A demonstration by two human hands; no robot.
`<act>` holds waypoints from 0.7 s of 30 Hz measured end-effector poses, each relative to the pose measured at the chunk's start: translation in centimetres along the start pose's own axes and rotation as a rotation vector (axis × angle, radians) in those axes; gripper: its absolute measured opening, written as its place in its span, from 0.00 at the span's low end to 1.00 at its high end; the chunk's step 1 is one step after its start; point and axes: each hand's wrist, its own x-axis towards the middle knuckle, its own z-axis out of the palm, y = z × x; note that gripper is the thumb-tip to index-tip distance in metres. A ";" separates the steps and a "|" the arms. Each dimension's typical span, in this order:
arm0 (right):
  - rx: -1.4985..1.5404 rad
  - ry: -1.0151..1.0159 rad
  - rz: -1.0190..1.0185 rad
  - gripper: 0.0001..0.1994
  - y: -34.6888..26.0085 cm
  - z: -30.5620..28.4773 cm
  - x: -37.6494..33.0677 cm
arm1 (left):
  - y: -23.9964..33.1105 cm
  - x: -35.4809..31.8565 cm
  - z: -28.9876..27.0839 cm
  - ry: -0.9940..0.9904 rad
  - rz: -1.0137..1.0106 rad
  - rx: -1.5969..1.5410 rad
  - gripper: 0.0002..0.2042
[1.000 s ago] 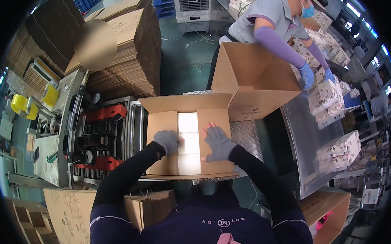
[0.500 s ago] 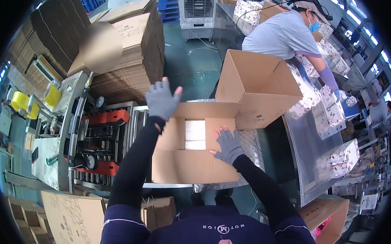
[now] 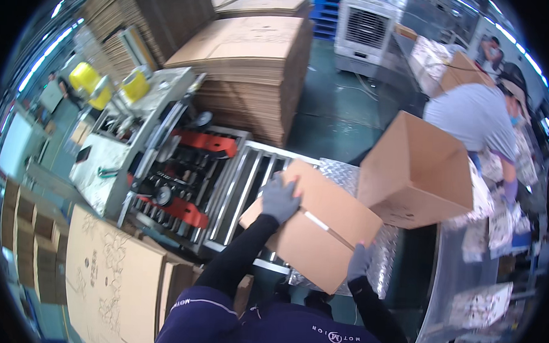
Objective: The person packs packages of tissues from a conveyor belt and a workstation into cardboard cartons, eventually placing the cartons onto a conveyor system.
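Observation:
In front of me a cardboard box [image 3: 324, 219] sits turned at an angle, partly on the metal rollers and partly on a diamond-plate surface. Its two long top flaps are folded down, with a narrow gap between them showing a strip of white. My left hand [image 3: 280, 200], in a grey fingerless glove, holds the box at its left end, fingers bent over the flap. At the right end my right hand [image 3: 360, 261] grips the box's side near the seam; some of its fingers are hidden.
Left of the box, a roller conveyor [image 3: 236, 188] leads to a taping machine with red guides [image 3: 190, 213]. An open tall carton [image 3: 403, 177] stands at right, beside a co-worker [image 3: 473, 116] bent over a metal table [image 3: 459, 290]. Flattened cartons [image 3: 248, 66] are stacked behind.
The box's long flaps have been folded over the white contents, and the box has turned at an angle. Both hands have come onto its ends. My view has swung left.

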 end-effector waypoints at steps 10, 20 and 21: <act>-0.149 -0.085 -0.049 0.37 0.0 17.6 0.7 | -9.5 2.0 -1.7 -0.009 0.087 -0.064 0.35; -0.519 -0.269 -0.241 0.36 -5.6 37.6 3.1 | -26.2 6.1 -2.7 0.066 -0.209 0.058 0.36; -0.471 -0.283 -0.216 0.35 -6.6 38.7 2.4 | -27.5 6.5 -3.2 0.057 -0.210 0.046 0.37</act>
